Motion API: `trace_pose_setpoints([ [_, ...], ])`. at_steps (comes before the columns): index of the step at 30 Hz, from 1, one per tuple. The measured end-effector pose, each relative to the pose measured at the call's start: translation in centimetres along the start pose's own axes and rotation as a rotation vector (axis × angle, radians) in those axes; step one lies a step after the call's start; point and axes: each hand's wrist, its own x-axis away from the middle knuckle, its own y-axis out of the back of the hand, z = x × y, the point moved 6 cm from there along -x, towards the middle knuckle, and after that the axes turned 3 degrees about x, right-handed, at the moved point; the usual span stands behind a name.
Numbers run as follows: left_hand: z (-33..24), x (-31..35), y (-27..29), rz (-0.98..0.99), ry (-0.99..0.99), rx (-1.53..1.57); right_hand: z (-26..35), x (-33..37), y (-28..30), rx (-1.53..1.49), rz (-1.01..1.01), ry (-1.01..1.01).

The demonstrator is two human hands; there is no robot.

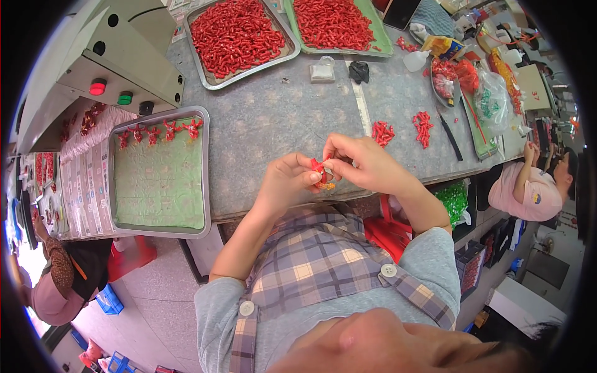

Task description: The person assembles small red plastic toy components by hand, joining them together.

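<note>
"Where's the small red figurine (318,166)?"
"Between your hands, over the grey worktable (267,105). Your left hand (287,180) pinches it; your right hand (364,163) grips its top with the fingertips."
"And to your left?"
"A green-lined tray (158,193), red figures (170,130) along its far edge."

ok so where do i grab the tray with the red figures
Probably by the raised side rims of the tray, coming from the near edge and keeping it level: the figures line the far end, where the machine also crowds in.
</note>
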Motion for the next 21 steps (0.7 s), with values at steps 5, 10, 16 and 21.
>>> trace_pose_setpoints([
  [5,-0.3,-0.1,0.3,-0.088,-0.018,-0.086,-0.1,-0.3,-0.2,0.059,0.010,0.023],
  [10,-2.2,0.7,0.1,-0.264,-0.307,-0.444,1.6,0.7,-0.3,0.400,-0.415,0.417],
  [16,-5.3,1.8,-2.0,-0.272,-0.720,-1.022,2.3,2.0,-0.6,0.497,-0.564,0.551],
  [21,-5.9,2.4,-2.9,-0.247,-0.870,-1.129,2.8,2.6,-0.3,0.436,-0.554,0.533],
])
